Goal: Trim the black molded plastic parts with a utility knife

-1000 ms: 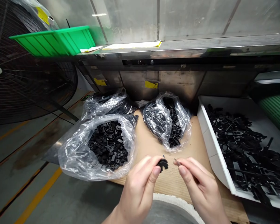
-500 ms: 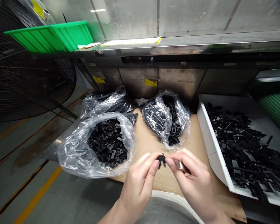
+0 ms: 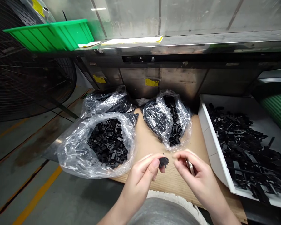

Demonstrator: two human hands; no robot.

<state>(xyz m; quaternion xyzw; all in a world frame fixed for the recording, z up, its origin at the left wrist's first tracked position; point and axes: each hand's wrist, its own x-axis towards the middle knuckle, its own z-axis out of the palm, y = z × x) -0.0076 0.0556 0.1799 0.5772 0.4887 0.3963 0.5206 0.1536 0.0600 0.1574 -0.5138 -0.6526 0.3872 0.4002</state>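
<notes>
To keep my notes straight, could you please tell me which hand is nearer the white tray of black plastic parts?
Right: the right hand sits left of the white tray, not touching it. The left hand is farther left, beyond the right hand.

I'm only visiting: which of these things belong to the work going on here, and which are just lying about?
Seemingly part of the work:
left hand holding a black plastic part
right hand holding a small metal tool
open clear bag of black parts
white tray of black pieces

Just around:
green plastic bin
large fan
</notes>
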